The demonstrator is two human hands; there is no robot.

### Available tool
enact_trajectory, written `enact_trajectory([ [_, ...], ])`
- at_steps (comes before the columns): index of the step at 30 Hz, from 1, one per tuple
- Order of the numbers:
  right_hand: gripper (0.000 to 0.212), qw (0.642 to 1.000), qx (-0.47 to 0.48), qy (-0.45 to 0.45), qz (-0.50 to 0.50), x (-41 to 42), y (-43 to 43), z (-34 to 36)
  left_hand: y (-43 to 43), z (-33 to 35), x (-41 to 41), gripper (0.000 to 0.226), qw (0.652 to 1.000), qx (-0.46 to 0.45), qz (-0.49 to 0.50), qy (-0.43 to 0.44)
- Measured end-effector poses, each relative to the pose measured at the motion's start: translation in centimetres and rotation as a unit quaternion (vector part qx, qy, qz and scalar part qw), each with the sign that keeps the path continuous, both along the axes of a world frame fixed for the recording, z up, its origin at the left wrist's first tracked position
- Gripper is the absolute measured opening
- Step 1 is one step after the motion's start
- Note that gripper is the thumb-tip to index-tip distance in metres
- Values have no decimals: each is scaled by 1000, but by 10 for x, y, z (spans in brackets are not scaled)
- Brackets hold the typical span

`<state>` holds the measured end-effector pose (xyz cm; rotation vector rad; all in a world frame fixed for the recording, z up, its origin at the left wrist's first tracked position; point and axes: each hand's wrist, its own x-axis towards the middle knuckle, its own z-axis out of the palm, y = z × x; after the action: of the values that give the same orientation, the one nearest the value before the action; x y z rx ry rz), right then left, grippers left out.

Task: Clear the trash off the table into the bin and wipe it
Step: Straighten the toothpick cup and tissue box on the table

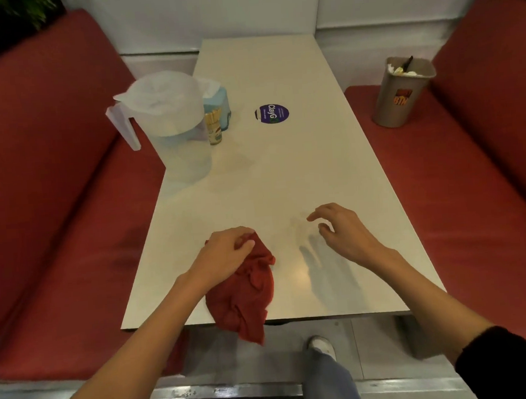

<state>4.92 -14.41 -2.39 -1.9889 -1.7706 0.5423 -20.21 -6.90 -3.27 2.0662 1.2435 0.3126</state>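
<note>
Red cloth [246, 294] x1, left grip [225, 252] clutching it | right grip [341, 231] loosely spread | bin [400, 96] x1 | jug [173, 134] x1

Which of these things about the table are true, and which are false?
1. The left hand grips a red cloth. True.
2. The bin stands on the table. False: it stands on the red bench.
3. The right hand holds nothing. True.
4. The jug lies on its side. False: it stands upright on the table.
</note>
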Motion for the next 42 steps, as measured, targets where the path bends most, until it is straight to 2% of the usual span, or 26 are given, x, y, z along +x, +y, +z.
enact_trajectory([
  [5, 33, 999, -6, 29, -18, 19, 43, 12, 37, 23, 19, 27, 996, -28, 56, -67],
  [8, 33, 998, -2, 55, -12, 26, 84, 15, 70, 25, 43, 31, 988, -54, 105, -103],
  [13, 35, 993, -9, 121, 8, 32, 176, 2, 148, 14, 97, 53, 948, -146, 238, -154],
  [17, 38, 986, -31, 161, 23, 32, 256, -6, 219, 6, 129, 64, 902, -174, 359, -164],
  [21, 40, 981, -41, 183, 57, 20, 325, -14, 262, -8, 139, 75, 880, -164, 423, -140],
  [28, 51, 964, -54, 242, 98, -15, 413, -31, 303, -29, 142, 82, 873, -124, 461, -98],
  [32, 53, 959, -60, 254, 115, -30, 432, -38, 315, -38, 137, 85, 864, -93, 469, -156],
  [37, 47, 949, -40, 295, 104, -37, 433, -39, 319, -38, 140, 67, 847, -77, 477, -224],
  [42, 49, 945, -9, 320, 57, -24, 420, -41, 304, -26, 157, 59, 856, -99, 441, -250],
])
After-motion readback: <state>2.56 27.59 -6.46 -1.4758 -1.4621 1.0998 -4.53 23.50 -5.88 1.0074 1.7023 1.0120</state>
